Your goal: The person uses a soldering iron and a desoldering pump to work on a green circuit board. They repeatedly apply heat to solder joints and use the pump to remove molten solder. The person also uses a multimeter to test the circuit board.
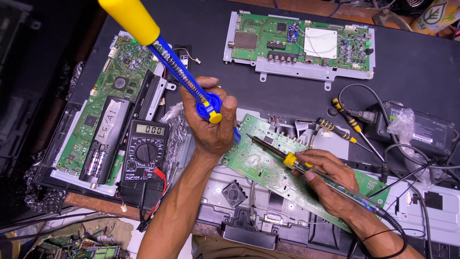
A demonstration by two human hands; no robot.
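Yellow-capped blue solder sucker (158,48) rises closest to the viewer, slanting up toward the top left. Its lower end sits in the left hand (211,122), fingers curled tight around it, thumb on the yellow button, above the left end of a green circuit board (268,165). That board lies tilted near the bench's front edge, on a grey metal chassis (249,211). The right hand (330,180) grips a soldering iron (273,146) by its yellow collar, fingers closed, tip resting on the board just beside the left hand.

A black multimeter (143,151) lies just left of the left forearm, its red and black leads trailing to the front edge. It overlaps a long green board (103,103) carrying a white handwritten label. A third board (299,43) with a white square patch lies near the back edge, well apart. Two yellow-and-black screwdrivers (342,122) lie right of the work, beside a black power brick (421,129) with a white label and plastic wrap. Cables crowd the right edge. Bare dark bench (412,62) shows between the back board and the brick.
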